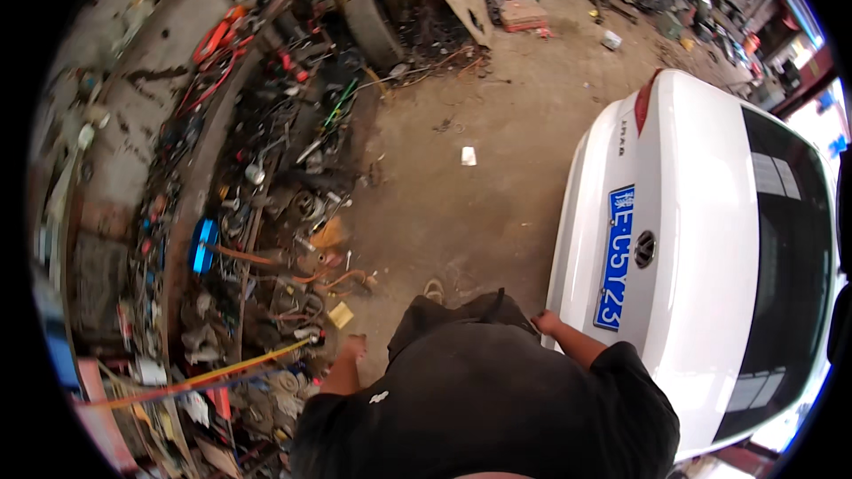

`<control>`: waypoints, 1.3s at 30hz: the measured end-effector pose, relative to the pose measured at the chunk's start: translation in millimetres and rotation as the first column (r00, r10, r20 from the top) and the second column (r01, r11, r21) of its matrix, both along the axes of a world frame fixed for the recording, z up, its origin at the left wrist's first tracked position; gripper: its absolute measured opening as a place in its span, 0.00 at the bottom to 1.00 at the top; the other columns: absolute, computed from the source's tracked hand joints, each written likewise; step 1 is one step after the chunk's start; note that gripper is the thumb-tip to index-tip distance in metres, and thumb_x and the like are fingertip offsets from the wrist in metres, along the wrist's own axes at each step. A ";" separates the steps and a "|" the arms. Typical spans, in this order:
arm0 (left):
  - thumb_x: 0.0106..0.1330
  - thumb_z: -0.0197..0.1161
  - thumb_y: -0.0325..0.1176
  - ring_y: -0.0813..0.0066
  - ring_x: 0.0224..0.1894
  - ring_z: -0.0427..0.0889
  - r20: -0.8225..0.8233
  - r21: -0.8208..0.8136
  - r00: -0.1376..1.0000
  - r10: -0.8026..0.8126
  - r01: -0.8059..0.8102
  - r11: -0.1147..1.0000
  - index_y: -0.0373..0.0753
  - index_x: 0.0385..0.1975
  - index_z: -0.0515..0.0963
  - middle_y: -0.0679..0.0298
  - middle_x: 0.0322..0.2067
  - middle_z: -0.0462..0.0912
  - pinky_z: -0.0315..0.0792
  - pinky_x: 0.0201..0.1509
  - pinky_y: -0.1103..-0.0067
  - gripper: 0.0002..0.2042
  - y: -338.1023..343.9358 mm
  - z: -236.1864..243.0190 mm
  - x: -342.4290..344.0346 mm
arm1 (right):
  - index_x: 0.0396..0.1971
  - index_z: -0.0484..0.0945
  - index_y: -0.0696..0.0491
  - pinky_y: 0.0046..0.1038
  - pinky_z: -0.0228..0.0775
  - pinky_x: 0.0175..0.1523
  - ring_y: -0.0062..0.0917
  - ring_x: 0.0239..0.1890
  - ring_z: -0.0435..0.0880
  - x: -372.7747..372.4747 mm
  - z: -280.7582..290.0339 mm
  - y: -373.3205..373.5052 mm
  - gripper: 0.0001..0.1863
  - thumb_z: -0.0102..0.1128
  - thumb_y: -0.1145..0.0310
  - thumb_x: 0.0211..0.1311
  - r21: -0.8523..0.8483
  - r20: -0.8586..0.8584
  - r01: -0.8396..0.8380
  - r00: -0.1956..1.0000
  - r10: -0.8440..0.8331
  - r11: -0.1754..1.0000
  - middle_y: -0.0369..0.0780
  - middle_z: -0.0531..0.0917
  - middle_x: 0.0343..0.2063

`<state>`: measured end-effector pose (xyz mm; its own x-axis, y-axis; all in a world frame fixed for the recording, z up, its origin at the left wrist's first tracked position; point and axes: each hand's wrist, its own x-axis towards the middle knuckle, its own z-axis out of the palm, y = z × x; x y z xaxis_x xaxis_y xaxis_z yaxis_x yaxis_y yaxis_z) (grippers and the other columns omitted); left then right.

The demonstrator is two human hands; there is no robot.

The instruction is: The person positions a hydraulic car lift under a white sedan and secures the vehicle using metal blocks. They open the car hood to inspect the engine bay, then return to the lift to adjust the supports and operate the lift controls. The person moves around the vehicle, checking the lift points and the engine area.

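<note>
My left hand (356,347) hangs low at my left side, near the cluttered shelving and a small yellow piece (340,315). Nothing shows in that hand, but its fingers are too small and unclear to read. On the other side, my right hand (546,323) is beside the rear bumper of a white car (701,239). I cannot tell whether it touches the bumper. Its fingers look bent, but how far they close is unclear. One of my shoes (434,290) shows ahead of my dark clothing.
Tools, cables and metal parts crowd a long bench (197,204) on the left, with a lit blue panel (205,246). A tire (373,31) leans at the back. A white scrap (469,156) lies on the brown floor (426,204). More clutter lines the far side.
</note>
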<state>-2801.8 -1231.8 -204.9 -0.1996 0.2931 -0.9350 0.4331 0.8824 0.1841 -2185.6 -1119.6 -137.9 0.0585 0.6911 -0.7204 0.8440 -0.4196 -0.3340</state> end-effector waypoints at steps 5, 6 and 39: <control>0.63 0.54 0.40 0.47 0.50 0.78 -0.395 0.409 0.906 -0.155 0.324 0.853 0.30 0.49 0.75 0.43 0.45 0.79 0.72 0.50 0.65 0.20 351.7 63.8 -29.3 | 0.40 0.79 0.61 0.32 0.72 0.31 0.30 0.24 0.79 -18.0 59.6 51.2 0.17 0.53 0.62 0.62 -0.212 -0.242 0.811 0.497 -0.834 0.545 0.46 0.81 0.28; 0.63 0.54 0.39 0.49 0.49 0.79 -0.428 0.479 0.892 -0.146 0.360 0.801 0.30 0.49 0.74 0.44 0.45 0.80 0.72 0.50 0.65 0.20 419.3 95.3 -23.4 | 0.37 0.80 0.60 0.32 0.73 0.29 0.29 0.25 0.80 -16.5 40.6 66.3 0.16 0.55 0.62 0.61 -0.206 -0.257 0.790 0.525 -0.811 0.577 0.45 0.81 0.28; 0.64 0.53 0.34 0.64 0.32 0.80 0.003 0.597 0.849 -0.528 0.422 0.682 0.28 0.46 0.74 0.54 0.37 0.80 0.74 0.36 0.71 0.16 1524.1 118.3 627.9 | 0.35 0.81 0.63 0.34 0.76 0.36 0.33 0.27 0.83 165.2 52.0 753.2 0.24 0.57 0.52 0.59 -0.264 -0.169 0.964 -0.029 -0.985 0.017 0.45 0.83 0.24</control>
